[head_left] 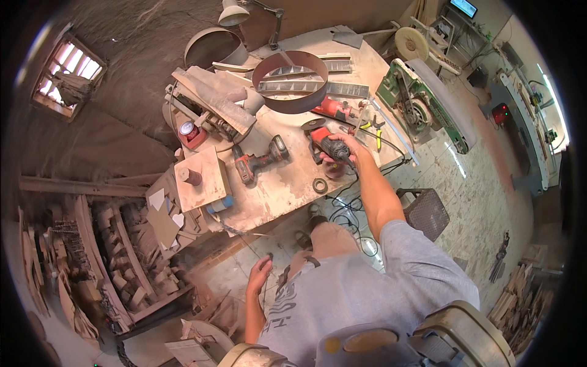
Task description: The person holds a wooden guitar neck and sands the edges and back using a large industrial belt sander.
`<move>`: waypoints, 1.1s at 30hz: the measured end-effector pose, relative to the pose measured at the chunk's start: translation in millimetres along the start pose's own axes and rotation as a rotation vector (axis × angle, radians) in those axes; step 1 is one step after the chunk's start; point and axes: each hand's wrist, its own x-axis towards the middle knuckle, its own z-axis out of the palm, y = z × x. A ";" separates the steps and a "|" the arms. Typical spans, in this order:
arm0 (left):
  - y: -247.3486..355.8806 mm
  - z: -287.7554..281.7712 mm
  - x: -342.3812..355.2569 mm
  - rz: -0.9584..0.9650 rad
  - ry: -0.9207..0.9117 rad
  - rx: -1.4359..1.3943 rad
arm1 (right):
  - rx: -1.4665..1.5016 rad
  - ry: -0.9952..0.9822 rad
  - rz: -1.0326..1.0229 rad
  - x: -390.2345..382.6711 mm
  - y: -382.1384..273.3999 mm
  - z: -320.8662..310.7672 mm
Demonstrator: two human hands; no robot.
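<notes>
My right hand [342, 148] reaches out over the dusty wooden tabletop [275, 189]; its fingers [333, 160] are wrapped around the black body of a red and black angle grinder [322, 139]. The grinder lies near the tabletop's right edge, its dark disc [313, 124] toward the far side. A black cable [351, 208] trails from it over the edge down to the floor.

My left hand [259, 273] hangs low beside my knee, well below the tabletop. The fingers are loosely curled and seem to hold nothing, though something small and dark sits at the fingertips; I cannot tell what.

Just near the grinder, toward me, a small dark ring-shaped disc [320, 185] lies flat on the tabletop. To the left, a red and black cordless drill [260, 162] lies on its side. Further left, a square wooden block with a short dark peg standing on it [197, 177]. Beyond that, a small red tin with a round lid [188, 130].

At the far side of the tabletop, a wide brown hoop of bent material [292, 82] stands on its rim over grey metal strips [342, 88]. A second red power tool [330, 108] lies just beyond the grinder, yellow-handled pliers [374, 128] to its right.

Right of the tabletop stands a green belt machine [422, 104]. Stacked wood offcuts [122, 257] fill the shelf at lower left.
</notes>
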 end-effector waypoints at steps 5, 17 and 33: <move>79.8 18.6 24.3 0.059 -0.026 0.075 | 0.020 -0.078 -0.046 11.6 17.2 -19.9; 303.7 156.9 83.8 0.448 -0.116 -0.293 | -1.092 0.314 -0.913 -111.9 104.8 47.3; 346.5 163.9 31.2 0.312 -0.703 -0.904 | -0.883 0.509 -1.081 -198.5 145.4 112.0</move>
